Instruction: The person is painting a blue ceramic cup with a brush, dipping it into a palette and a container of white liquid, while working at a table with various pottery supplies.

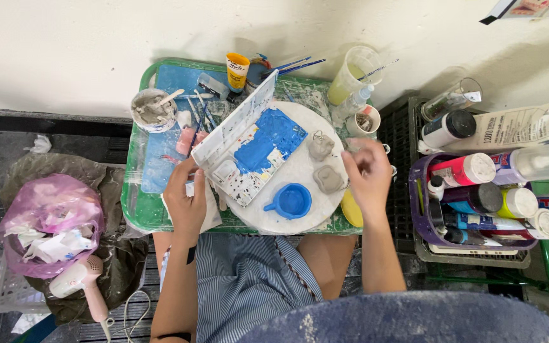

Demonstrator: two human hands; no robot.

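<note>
- Seen from above, the person's left hand (185,200) grips the near corner of a hinged paint palette (249,149); its tray is smeared with blue paint and its lid is propped open.
- The palette lies across a round white board (300,171), which sits on a green tray (136,209) in front of the person's lap.
- The right hand (368,178) hovers over the board's right edge with fingers curled together; whether it pinches anything cannot be told.
- Just left of that hand, two small grey clay pieces (324,162) rest on the board.
- A small blue cup (292,201) with a handle sits on the board's near side.
- At the tray's back stand a cup of grey clay (152,109), an orange paint bottle (237,70), loose brushes (297,65) and a tall cup of yellowish water (351,76).
- To the right, well apart, a purple basket (422,209) holds paint bottles.
- On the floor to the left lie a pink plastic bag (52,216) of scraps and a pink hair dryer (84,282).
</note>
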